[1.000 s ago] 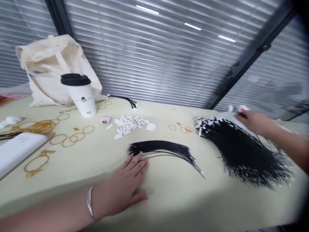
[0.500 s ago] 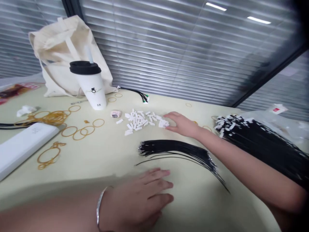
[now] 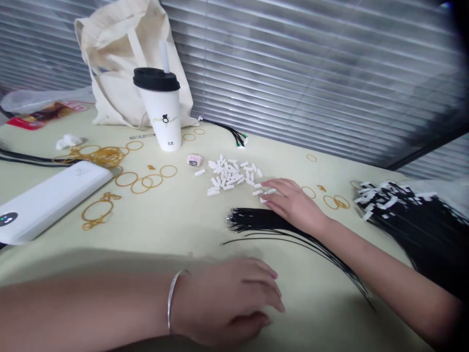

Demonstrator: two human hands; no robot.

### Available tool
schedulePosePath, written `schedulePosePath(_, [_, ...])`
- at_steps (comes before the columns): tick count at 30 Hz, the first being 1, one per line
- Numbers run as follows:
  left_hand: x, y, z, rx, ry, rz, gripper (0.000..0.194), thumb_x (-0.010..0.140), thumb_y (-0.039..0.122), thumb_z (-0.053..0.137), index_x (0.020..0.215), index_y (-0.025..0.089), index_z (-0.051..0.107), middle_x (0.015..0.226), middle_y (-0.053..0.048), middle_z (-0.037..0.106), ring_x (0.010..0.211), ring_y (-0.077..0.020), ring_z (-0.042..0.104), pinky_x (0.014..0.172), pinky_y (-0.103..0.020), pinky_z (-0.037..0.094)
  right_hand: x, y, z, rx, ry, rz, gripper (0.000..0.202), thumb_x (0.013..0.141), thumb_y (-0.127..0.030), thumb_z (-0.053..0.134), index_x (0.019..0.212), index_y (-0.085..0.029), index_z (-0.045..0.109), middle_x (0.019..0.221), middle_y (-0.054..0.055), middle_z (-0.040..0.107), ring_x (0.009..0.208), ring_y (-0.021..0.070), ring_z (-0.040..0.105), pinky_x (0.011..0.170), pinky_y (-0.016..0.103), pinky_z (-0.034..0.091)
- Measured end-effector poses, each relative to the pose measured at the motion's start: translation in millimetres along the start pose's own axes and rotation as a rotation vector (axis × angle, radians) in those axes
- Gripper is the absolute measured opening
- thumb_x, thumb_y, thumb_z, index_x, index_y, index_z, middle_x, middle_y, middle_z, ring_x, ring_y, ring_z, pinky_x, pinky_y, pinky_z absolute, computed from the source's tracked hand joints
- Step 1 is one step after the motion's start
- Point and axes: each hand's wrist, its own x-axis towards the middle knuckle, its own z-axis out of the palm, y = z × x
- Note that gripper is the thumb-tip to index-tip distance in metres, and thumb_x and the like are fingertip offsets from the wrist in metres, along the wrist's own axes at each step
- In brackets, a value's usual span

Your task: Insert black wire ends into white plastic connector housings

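Observation:
My right hand [image 3: 295, 204] reaches over the table with fingers stretched out. Its fingertips touch a few white plastic connector housings [image 3: 258, 192] at the right side of a loose pile of housings [image 3: 227, 174]. Under and just in front of that hand lies a bundle of thin black wires [image 3: 249, 219] with bare metal tips. My left hand [image 3: 223, 299], with a silver bangle on the wrist, hovers nearer to me, palm down. Its fingers are slightly bent and apart, with nothing in them.
On the right lies a large bundle of black wires [image 3: 421, 225] with white connectors. To the left are a white power bank [image 3: 54, 195], rubber bands [image 3: 106, 155] and a lidded cup [image 3: 164, 117] before a cloth bag [image 3: 120, 88]. A small pink block [image 3: 195, 160] sits beside the housings.
My right hand has drawn back toward me, and a few housings now lie apart from the pile beneath its fingertips. The view has shifted, moving the table things rightward in the picture.

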Motion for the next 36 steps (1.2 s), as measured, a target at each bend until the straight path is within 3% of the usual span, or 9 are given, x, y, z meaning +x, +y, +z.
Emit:
schedulePosePath(4, [6,-5,0.5,-0.373,0.411,-0.398,0.015,0.086,0.022,0.047,0.1,0.017,0.049,0.097,-0.008,0.057,0.088,-0.0154,0.056,0.079,-0.029,0.048,-6,-37,-10,0.186,0.098,0.148,0.021,0.088,-0.03,0.049,0.099,-0.018,0.062,0.099,0.008,0.063,0.09,0.0162,0.06,0.078,0.033,0.049])
schedulePosePath(8, [11,-15,-0.5,-0.644,0.662,-0.448,0.027,0.083,0.021,0.056,0.107,0.02,0.044,0.099,-0.005,0.051,0.088,-0.0132,0.053,0.073,-0.025,0.045,-16,-79,-10,0.778,-0.052,0.457,0.021,0.081,-0.034,0.06,0.094,-0.018,0.056,0.082,0.002,0.063,0.073,0.01,0.061,0.066,0.021,0.05])
schedulePosePath(13, [7,-2,-8.3,-0.384,0.583,-0.391,0.006,0.085,0.019,0.054,0.081,0.016,0.058,0.08,-0.001,0.055,0.075,-0.01,0.051,0.07,-0.021,0.042,-24,-87,-7,1.206,-0.277,0.579,0.019,0.074,-0.027,0.067,0.081,-0.017,0.053,0.076,-0.002,0.057,0.07,0.008,0.054,0.064,0.02,0.045])
schedulePosePath(15, [2,8,-5.0,-0.319,0.441,-0.324,0.008,0.084,0.013,0.053,0.082,0.016,0.059,0.082,-0.002,0.059,0.081,-0.01,0.055,0.076,-0.019,0.043,-26,-80,-11,1.072,-0.302,0.489,0.013,0.077,-0.027,0.063,0.083,-0.018,0.056,0.081,0.0,0.058,0.073,0.0089,0.053,0.065,0.021,0.044])
schedulePosePath(18, [-5,19,9.4,-0.363,-0.123,-0.203,0.009,0.082,0.01,0.053,0.085,0.014,0.061,0.094,-0.006,0.067,0.085,-0.0118,0.061,0.073,-0.014,0.046,-23,-74,-11,0.625,-0.229,0.374,0.008,0.08,-0.026,0.06,0.084,-0.02,0.058,0.09,0.001,0.057,0.08,0.0107,0.052,0.072,0.024,0.043])
schedulePosePath(22, [-4,20,21.4,-0.391,-0.159,-0.283,0.011,0.083,0.017,0.054,0.073,0.015,0.059,0.072,-0.001,0.066,0.064,-0.0098,0.058,0.057,-0.014,0.044,-12,-80,10,0.278,-0.27,0.175,0.01,0.083,-0.02,0.054,0.092,-0.018,0.06,0.097,0.004,0.056,0.091,0.0144,0.05,0.081,0.027,0.041])
schedulePosePath(28, [5,11,9.7,-0.797,0.179,-0.666,0.01,0.084,0.024,0.053,0.085,0.015,0.058,0.072,-0.001,0.063,0.066,-0.008,0.058,0.062,-0.017,0.047,-16,-84,24,0.123,-0.244,0.047,0.014,0.084,-0.006,0.043,0.078,-0.013,0.053,0.094,0.008,0.054,0.091,0.0166,0.047,0.082,0.03,0.039])
schedulePosePath(32, [7,2,9.5,-1.024,0.403,-0.727,0.007,0.081,0.019,0.058,0.085,0.014,0.061,0.07,0.001,0.064,0.065,-0.0086,0.063,0.065,-0.019,0.052,-29,-79,-3,0.255,-0.184,0.286,0.008,0.089,-0.019,0.041,0.085,-0.018,0.049,0.076,-0.001,0.056,0.063,0.0093,0.048,0.055,0.02,0.038])
schedulePosePath(36, [10,-4,7.1,-1.032,0.461,-0.754,0.006,0.079,0.016,0.061,0.083,0.013,0.063,0.072,0.001,0.067,0.068,-0.0086,0.065,0.068,-0.018,0.054,-32,-83,-28,0.289,-0.191,0.288,0.011,0.085,-0.02,0.045,0.079,-0.019,0.054,0.063,-0.004,0.054,0.053,0.0067,0.043,0.049,0.019,0.034])
